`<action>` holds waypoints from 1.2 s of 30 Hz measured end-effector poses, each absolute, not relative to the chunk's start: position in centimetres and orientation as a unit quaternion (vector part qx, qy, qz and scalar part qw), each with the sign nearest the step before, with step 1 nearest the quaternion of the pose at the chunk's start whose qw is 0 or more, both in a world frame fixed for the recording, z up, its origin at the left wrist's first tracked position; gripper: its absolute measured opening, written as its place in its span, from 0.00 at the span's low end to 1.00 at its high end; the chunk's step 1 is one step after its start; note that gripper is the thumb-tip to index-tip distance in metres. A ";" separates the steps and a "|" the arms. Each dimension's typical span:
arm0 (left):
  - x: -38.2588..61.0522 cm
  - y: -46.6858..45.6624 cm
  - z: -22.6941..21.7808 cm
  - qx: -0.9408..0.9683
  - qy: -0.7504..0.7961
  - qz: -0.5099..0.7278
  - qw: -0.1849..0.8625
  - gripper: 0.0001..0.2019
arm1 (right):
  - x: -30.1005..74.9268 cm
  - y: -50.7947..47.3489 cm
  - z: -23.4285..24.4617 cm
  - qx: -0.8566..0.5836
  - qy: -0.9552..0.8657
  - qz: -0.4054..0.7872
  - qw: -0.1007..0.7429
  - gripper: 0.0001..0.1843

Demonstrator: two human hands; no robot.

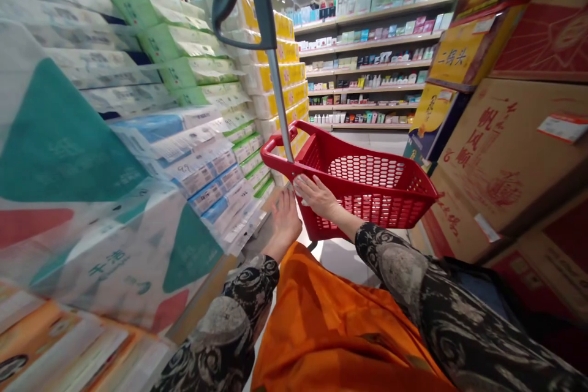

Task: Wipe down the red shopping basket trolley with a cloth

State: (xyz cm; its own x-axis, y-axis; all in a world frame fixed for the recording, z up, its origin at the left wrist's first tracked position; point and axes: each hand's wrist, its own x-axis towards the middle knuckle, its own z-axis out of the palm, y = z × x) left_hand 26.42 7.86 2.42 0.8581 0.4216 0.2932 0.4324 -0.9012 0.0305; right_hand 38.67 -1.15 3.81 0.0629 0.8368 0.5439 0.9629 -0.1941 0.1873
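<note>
A red plastic shopping basket [314, 158] with perforated sides stands in the aisle ahead of me, its long pull handle [267, 9] raised to the upper left and ending in a dark grey loop. My right hand [316, 196] lies against the basket's near side below the rim, fingers stretched out. Just left of it, my left hand [285, 217] is beside the basket's near corner with its fingers extended; whether it touches the plastic I cannot tell. Neither hand is wrapped round anything. The basket's visible interior shows no goods.
Tall stacks of wrapped tissue packs [177, 55] line the left side, with large white-and-teal packs [68, 135] closest. Cardboard cartons [519, 153] are piled on the right. Shelves [367, 67] of small bottles and boxes cross the far end. Orange cloth [340, 331] covers my front.
</note>
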 end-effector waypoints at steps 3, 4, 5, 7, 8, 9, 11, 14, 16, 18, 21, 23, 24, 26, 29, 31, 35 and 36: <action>26.3 6.7 1.9 -0.968 -0.212 -0.132 0.012 0.37 | 37.6 -3.0 -0.8 -0.726 -0.643 -0.233 0.069 0.23; 26.2 6.4 1.7 -0.970 -0.205 -0.126 0.011 0.36 | 37.4 -3.6 -1.9 -0.728 -0.645 -0.225 0.060 0.22; 26.2 6.2 1.6 -0.972 -0.199 -0.121 0.011 0.36 | 37.3 -4.2 -2.6 -0.728 -0.646 -0.223 0.057 0.21; 26.1 6.0 1.5 -0.974 -0.194 -0.114 0.012 0.35 | 37.5 -4.9 -2.4 -0.725 -0.640 -0.245 0.072 0.22; 26.2 5.9 1.6 -0.974 -0.195 -0.114 0.013 0.35 | 37.8 -5.0 -1.6 -0.725 -0.629 -0.265 0.089 0.23; 26.3 5.8 1.7 -0.973 -0.198 -0.117 0.014 0.35 | 38.2 -5.0 -0.5 -0.728 -0.612 -0.288 0.108 0.24; 26.7 5.6 2.0 -0.971 -0.202 -0.125 0.018 0.34 | 39.1 -4.7 1.8 -0.740 -0.571 -0.327 0.140 0.27; 27.2 5.0 2.5 -0.971 -0.197 -0.133 0.023 0.34 | 40.1 -4.2 3.6 -0.753 -0.540 -0.349 0.142 0.27; 27.3 4.4 2.7 -0.973 -0.183 -0.139 0.030 0.34 | 40.2 -4.2 2.7 -0.754 -0.547 -0.341 0.126 0.26; 27.2 4.0 2.6 -0.975 -0.163 -0.144 0.039 0.35 | 39.8 -4.7 0.5 -0.755 -0.558 -0.325 0.108 0.24; 27.1 3.6 2.1 -0.978 -0.150 -0.135 0.045 0.35 | 39.1 -6.1 -2.9 -0.759 -0.569 -0.307 0.084 0.22; 27.2 3.4 1.8 -0.980 -0.149 -0.126 0.047 0.35 | 39.1 -7.2 -3.7 -0.756 -0.568 -0.313 0.083 0.22; 27.3 3.2 1.6 -0.980 -0.147 -0.123 0.047 0.34 | 39.3 -7.8 -3.5 -0.757 -0.561 -0.323 0.090 0.22; 27.7 2.7 1.5 -0.981 -0.143 -0.122 0.045 0.34 | 40.0 -8.7 -2.2 -0.767 -0.528 -0.347 0.113 0.24; 28.4 1.5 1.6 -0.982 -0.126 -0.131 0.042 0.34 | 41.5 -9.7 -0.2 -0.790 -0.476 -0.362 0.134 0.26; 28.9 0.5 1.7 -0.984 -0.106 -0.135 0.044 0.33 | 42.1 -10.3 -0.1 -0.797 -0.474 -0.351 0.128 0.26; 29.5 -1.4 1.9 -0.987 -0.064 -0.133 0.060 0.32 | 41.8 -11.7 -3.1 -0.802 -0.499 -0.313 0.101 0.24; 29.6 -1.9 1.9 -0.988 -0.054 -0.132 0.063 0.32 | 41.5 -12.1 -3.9 -0.803 -0.505 -0.302 0.094 0.24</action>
State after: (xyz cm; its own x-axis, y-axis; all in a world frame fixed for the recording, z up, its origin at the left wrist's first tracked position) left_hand 29.58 -1.86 1.87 0.9595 0.0893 0.2671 0.1223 -0.9864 -0.1095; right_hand 41.54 -12.08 -3.91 0.3081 0.7533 0.5810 0.8676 -0.4731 0.1533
